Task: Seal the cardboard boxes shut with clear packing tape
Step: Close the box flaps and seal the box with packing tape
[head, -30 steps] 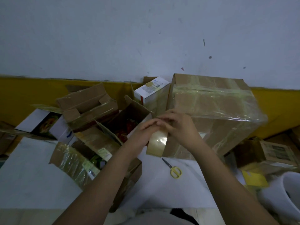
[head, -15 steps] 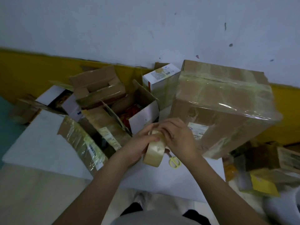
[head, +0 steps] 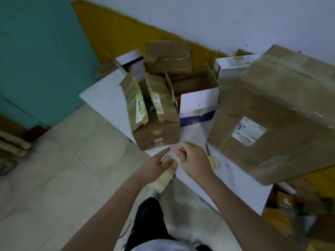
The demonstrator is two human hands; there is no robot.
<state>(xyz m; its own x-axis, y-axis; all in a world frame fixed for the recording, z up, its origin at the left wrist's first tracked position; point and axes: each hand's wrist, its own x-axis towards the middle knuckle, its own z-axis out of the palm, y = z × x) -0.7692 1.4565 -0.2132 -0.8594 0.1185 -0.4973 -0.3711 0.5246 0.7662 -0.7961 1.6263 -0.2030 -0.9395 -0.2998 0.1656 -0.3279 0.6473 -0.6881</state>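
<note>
— Where's the tape roll point(head: 165, 175)?
— In the left hand point(head: 155, 166), fingers wrapped around it, in front of the open box point(head: 155, 127). Its flat faces tilt up-right.
— The right hand point(head: 193, 160)?
— Fingertips pinched together beside the scissors point(head: 211, 158); what they hold, I cannot tell.

At frame centre my left grip point(head: 155, 165) holds the tape roll point(head: 165, 176), right grip point(head: 193, 159) beside it; scissors point(head: 211, 158) lie right, open box point(head: 154, 113) above, big box point(head: 277, 113) at right, all on the counter point(head: 108, 100).

head-worn wide-angle view, tilted, looking steeply down, close over white table point(head: 112, 104) and floor point(head: 63, 178)
</note>
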